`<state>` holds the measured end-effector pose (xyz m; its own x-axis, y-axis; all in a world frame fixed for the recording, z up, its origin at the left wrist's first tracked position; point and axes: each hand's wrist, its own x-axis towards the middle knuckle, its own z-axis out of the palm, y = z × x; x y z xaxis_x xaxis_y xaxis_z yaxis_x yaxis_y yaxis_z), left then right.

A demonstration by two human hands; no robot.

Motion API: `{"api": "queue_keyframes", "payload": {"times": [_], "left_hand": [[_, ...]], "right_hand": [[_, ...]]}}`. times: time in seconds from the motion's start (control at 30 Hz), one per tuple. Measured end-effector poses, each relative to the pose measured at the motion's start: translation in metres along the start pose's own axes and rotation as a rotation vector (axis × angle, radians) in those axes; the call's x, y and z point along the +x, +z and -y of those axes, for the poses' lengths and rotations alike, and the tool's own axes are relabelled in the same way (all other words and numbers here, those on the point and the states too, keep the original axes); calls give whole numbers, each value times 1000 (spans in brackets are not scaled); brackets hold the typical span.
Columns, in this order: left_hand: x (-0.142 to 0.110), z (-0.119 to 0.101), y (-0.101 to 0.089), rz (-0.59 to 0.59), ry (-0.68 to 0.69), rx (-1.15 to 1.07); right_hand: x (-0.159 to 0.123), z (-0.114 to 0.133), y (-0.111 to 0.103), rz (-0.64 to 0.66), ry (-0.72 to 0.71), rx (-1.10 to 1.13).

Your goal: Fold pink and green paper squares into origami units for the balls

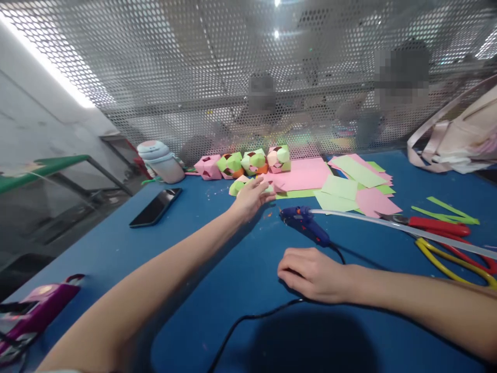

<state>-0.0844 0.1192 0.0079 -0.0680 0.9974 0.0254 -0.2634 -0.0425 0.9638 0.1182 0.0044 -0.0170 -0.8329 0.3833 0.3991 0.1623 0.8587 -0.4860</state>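
My left hand (pixel 253 198) reaches out with its fingers stretched and apart, over a small folded green and pink paper piece (pixel 238 185) that it partly hides. I cannot see it gripping anything. Just behind it stand several folded paper cubes in a row, among them a pink cube (pixel 209 167) and a green cube (pixel 230 166). My right hand (pixel 306 272) rests on the blue table (pixel 217 290), its fingers curled in with nothing visible in them. Beyond that hand lies a blue glue gun (pixel 306 221) with a long clear glue stick (pixel 373 221) in its back.
Pink and green paper sheets (pixel 341 187) lie at the back. Red-handled pliers (pixel 438 225), yellow-handled scissors (pixel 446 261) and green strips (pixel 446 211) are at right. Left are a phone (pixel 156 207), bottle (pixel 161 160) and purple object (pixel 42 305). A perforated screen (pixel 217 77) stands behind; a cable (pixel 248 318) crosses the front.
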Motion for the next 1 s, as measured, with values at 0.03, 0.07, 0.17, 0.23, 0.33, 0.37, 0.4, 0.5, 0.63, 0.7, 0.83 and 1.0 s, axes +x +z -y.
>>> {"api": "queue_keyframes", "payload": {"times": [0.03, 0.07, 0.17, 0.23, 0.33, 0.37, 0.4, 0.5, 0.63, 0.7, 0.83, 1.0], "left_hand": [[-3, 1, -3, -4, 2, 19], [-8, 1, -7, -4, 6, 38], [-31, -4, -17, 3, 50, 135], [-47, -10, -23, 25, 38, 211], [-64, -15, -31, 50, 34, 303], [-67, -15, -34, 55, 38, 358], [-68, -14, -38, 61, 42, 430], [-65, -8, -46, 110, 139, 703], [-44, 2, -45, 311, 599, 1107], [-28, 6, -40, 393, 733, 1318], [3, 16, -35, 401, 750, 1540], [19, 19, -39, 368, 766, 1562]], "right_hand": [[0, 2, -4, 8, -11, -16], [-1, 3, -9, 18, -25, -36], [-6, 7, -29, 27, -63, -117], [-14, 6, -43, 22, -44, -194], [-26, -1, -58, -25, 122, -359], [-29, -5, -62, -60, 231, -404], [-30, -9, -65, -97, 334, -430], [-25, -21, -70, -155, 526, -396], [-6, -32, -70, -56, 638, -246], [0, -33, -68, -16, 690, -204], [2, -30, -66, -11, 692, -172], [4, -24, -65, 26, 772, -116]]}}
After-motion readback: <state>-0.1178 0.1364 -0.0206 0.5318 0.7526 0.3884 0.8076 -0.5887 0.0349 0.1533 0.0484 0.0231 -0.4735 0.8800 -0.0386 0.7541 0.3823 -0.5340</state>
